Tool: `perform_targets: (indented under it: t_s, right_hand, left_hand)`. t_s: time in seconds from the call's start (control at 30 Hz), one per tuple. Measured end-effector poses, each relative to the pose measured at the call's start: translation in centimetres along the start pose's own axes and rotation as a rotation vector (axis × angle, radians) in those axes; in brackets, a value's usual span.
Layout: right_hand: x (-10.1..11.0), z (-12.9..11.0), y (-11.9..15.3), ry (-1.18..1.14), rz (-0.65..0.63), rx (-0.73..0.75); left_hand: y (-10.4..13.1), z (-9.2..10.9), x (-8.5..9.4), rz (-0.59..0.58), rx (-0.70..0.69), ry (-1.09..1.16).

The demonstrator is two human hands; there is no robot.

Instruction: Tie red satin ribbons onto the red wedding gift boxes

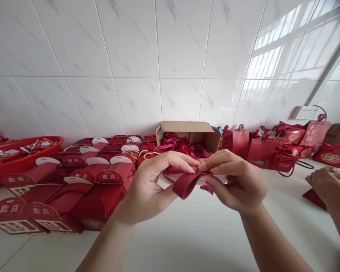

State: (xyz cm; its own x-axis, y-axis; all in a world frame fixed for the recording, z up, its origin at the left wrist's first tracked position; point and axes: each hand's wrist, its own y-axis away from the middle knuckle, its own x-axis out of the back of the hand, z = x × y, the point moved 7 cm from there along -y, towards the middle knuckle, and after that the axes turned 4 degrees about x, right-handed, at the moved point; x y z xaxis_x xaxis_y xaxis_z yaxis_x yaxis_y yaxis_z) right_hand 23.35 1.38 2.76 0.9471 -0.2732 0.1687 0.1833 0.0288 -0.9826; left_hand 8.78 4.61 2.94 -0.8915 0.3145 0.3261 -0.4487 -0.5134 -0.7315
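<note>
In front of me, both hands are raised above the white table (170,241). Between them is a dark red strip (185,186), smooth and bent into a loop. My left hand (150,189) is closed, its thumb and fingertips pinching the loop's left and upper side. Thumb and fingers of my right hand (238,183) press together on the strip's other end. A small brownish piece shows at the fingertips, too small to name. Red ribbon ends (206,189) show below my right fingers. Just beyond the hands, a cardboard box (187,126) holds a heap of shiny red ribbons (181,145).
Several rows of red gift boxes (102,200) fill the left. Behind them stands a red plastic basin (5,170) with packets. More red bags and boxes (260,153) line the tiled wall at right. Another person's hands (331,185) hold a dark red piece at the right edge.
</note>
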Motion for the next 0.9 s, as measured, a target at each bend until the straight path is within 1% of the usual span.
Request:
perform_targets:
  t_s: [0.13,0.2,0.4,0.53,0.63,0.8,0.9]
  right_hand:
    - [0.0,0.2,0.1,-0.01,0.034,-0.034]
    - [-0.2,0.4,0.3,-0.018,0.059,-0.076]
    - [-1.0,1.4,0.8,-0.087,0.11,-0.227]
    - [-1.8,2.2,1.3,-0.163,0.087,-0.295]
    - [-1.9,2.6,1.6,-0.17,0.088,-0.302]
    - [-1.9,2.6,1.8,-0.109,0.133,-0.256]
    - [-2.1,2.7,2.0,-0.101,0.16,-0.286]
  left_hand:
    - [0.3,0.1,0.1,0.092,-0.04,0.027]
    - [0.3,0.0,0.2,0.144,-0.031,0.051]
    - [0.0,-1.3,0.3,0.242,0.138,0.076]
    - [-0.1,-1.9,0.7,0.286,0.215,0.061]
    - [-0.1,-2.3,0.9,0.306,0.265,0.027]
    - [0.0,-2.4,1.0,0.328,0.294,0.005]
    - [0.1,-2.4,1.0,0.351,0.3,-0.004]
